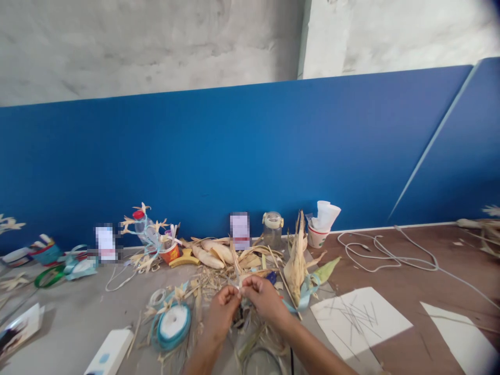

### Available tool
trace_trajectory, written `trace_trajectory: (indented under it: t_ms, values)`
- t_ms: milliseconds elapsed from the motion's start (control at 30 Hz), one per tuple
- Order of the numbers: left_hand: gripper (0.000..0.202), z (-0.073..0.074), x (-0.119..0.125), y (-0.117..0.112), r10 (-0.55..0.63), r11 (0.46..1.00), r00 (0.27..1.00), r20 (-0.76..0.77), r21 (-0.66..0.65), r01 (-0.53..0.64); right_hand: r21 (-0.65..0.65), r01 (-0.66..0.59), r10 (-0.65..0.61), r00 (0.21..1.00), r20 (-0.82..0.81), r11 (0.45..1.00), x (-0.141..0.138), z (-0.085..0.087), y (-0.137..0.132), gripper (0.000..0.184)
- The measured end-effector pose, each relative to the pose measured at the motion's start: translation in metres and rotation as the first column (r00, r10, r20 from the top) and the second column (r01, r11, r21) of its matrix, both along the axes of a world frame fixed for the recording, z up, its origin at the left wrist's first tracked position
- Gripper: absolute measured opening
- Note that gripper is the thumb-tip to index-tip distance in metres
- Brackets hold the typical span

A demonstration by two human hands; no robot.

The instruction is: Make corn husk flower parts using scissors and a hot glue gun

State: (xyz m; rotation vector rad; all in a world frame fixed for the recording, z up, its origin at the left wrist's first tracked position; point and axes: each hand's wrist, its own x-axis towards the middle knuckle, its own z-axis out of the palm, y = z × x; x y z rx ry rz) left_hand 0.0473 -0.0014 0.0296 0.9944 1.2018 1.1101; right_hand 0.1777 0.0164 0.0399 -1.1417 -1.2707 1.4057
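My left hand [222, 310] and my right hand [262, 297] meet low in the middle of the view, fingertips pinched together. Between them stands a pale strip of dried corn husk [235, 264], its lower end hidden by my fingers. Loose husk scraps [213, 281] lie around and under both hands. To the left is a spool of light blue ribbon [173, 327]. Right of my hands, a husk-covered corn cob [296, 268] stands upright with blue ribbon [307, 292] near its base. More cobs [209, 256] lie behind my hands.
At the back are a lidded clear jar [272, 229], a paper cup [317, 237] and a bottle with husk flowers [144, 229]. Thin wires lie on white paper [361, 317] at the right. A white cable [390, 255] and a white power strip [110, 351] flank the workspace.
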Motion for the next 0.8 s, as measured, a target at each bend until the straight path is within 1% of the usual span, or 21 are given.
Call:
trace_trajectory:
  t_ms: [67,100,167,233,367,500,567,667,800]
  values:
    - [0.048,0.002,0.001,-0.001,-0.011,0.999,0.999,-0.053,0.029,0.013,0.083,0.016,-0.023,0.997,0.075,0.996,0.000,0.000,0.001,0.006]
    - [0.049,0.002,0.001,-0.002,-0.011,0.999,0.997,-0.074,0.045,0.014,0.101,0.028,-0.038,0.995,0.095,0.995,0.001,0.000,0.002,0.007]
    - [0.050,0.000,0.001,-0.003,-0.005,0.998,0.998,-0.066,0.060,0.009,0.099,0.044,-0.054,0.994,0.095,0.994,0.003,0.000,0.003,0.009]
    - [0.049,-0.002,0.000,-0.003,0.012,0.998,0.999,-0.045,0.069,-0.009,0.063,0.056,-0.059,0.997,0.048,0.996,0.005,-0.001,0.004,0.010]
    - [0.048,-0.004,-0.001,-0.004,-0.004,0.999,0.999,0.046,0.034,0.002,-0.010,0.099,-0.099,0.994,-0.048,0.995,0.007,-0.001,0.005,0.014]
    - [0.056,0.005,0.002,-0.009,-0.039,0.999,0.978,0.204,-0.023,0.044,-0.008,0.128,-0.128,0.990,-0.056,0.992,0.007,0.002,0.003,0.016]
    - [0.057,0.009,0.004,-0.012,-0.049,0.997,0.965,0.257,-0.048,0.063,0.000,0.137,-0.136,0.989,-0.059,0.991,0.006,0.002,0.003,0.016]
    - [0.051,0.010,0.008,-0.014,-0.071,0.992,0.954,0.290,-0.075,0.097,0.011,0.150,-0.149,0.987,-0.054,0.989,0.004,0.000,0.004,0.016]
    - [0.044,0.006,0.011,-0.014,-0.097,0.988,0.946,0.309,-0.083,0.128,0.042,0.149,-0.147,0.988,-0.039,0.988,0.001,-0.003,0.006,0.014]
